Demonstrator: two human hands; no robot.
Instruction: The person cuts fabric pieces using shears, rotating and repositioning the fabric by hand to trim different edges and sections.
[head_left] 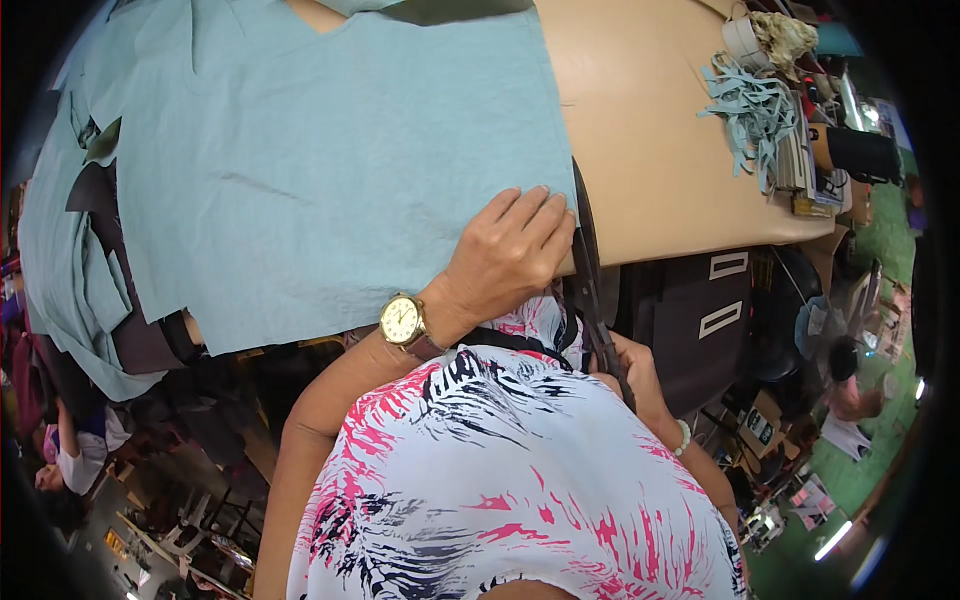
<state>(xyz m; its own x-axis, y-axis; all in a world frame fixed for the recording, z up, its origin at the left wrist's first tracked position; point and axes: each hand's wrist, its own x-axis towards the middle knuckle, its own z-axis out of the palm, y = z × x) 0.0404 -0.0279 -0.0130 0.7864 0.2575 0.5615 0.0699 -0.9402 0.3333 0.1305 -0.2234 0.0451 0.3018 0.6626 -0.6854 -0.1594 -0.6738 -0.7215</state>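
Note:
Light blue-green fabric [350, 140] is spread over a tan table. My left hand [512, 248], with a watch on its wrist, lies at the fabric's lower right edge, fingers together and curled on the cloth; its thumb is hidden. Close to my body, below the table edge, my right hand [642, 375] is closed around the lower end of a long dark tool that looks like shears [590, 270]. The tool points up along the fabric's right edge, just right of my left hand. Its tip is near the cloth edge.
Thin fabric strips [750, 115] lie on the tan table [650, 130] at the upper right, beside a white container [743, 42] and stacked items. More cloth hangs over the left side. A dark case-like object [690, 320] is below the table. Another person [75, 455] is at the far left.

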